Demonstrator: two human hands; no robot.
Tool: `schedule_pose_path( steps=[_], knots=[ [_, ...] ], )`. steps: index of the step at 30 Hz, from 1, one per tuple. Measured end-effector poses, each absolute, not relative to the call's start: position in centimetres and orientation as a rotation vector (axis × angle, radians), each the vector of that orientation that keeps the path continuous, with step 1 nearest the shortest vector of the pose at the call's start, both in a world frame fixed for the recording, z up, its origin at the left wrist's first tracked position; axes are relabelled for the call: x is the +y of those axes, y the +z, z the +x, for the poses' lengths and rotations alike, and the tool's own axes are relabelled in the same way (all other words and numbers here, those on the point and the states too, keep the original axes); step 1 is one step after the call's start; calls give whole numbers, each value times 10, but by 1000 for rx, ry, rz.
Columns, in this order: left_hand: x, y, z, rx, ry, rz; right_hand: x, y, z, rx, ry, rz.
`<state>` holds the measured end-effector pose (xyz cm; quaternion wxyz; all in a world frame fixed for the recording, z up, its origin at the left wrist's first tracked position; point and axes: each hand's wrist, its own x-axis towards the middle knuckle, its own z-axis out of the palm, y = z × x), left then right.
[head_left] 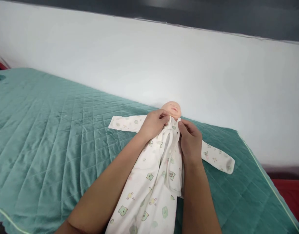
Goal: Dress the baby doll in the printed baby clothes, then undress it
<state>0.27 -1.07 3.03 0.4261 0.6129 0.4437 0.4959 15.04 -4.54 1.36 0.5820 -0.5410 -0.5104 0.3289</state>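
Observation:
A baby doll (173, 109) lies on its back, its head toward the wall. White baby clothes with small green bear prints cover its body: a jacket (153, 151) with both sleeves spread sideways, and trousers (144, 201) stretching down toward me. At the doll's neck, my left hand (157, 123) pinches the jacket's collar edge on the left. Opposite it, my right hand (190, 138) grips the collar edge on the right between thumb and fingers. Below the collar the jacket front gapes apart. The doll's hands and feet are not visible.
A green quilted cover (66, 136) lies beneath the doll, with light piping along its right edge. A white wall (139, 61) stands right behind the doll's head, topped by a dark band (212, 16). Something red (289, 195) shows beyond the cover at the right.

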Motion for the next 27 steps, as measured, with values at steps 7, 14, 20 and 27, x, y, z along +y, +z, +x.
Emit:
schedule_pose_path(
  steps=[7,14,20,27],
  knots=[
    [-12,30,3,1163,1249,1609,-36,8,152,-1398,654,-1164],
    [-16,32,3,1261,1209,1654,-30,12,150,-1421,602,-1243],
    [-15,33,4,1315,1170,1723,-30,15,149,-1423,666,-1297],
    [-16,31,4,1229,1168,1778,-32,16,151,-1430,723,-1407]
  ],
)
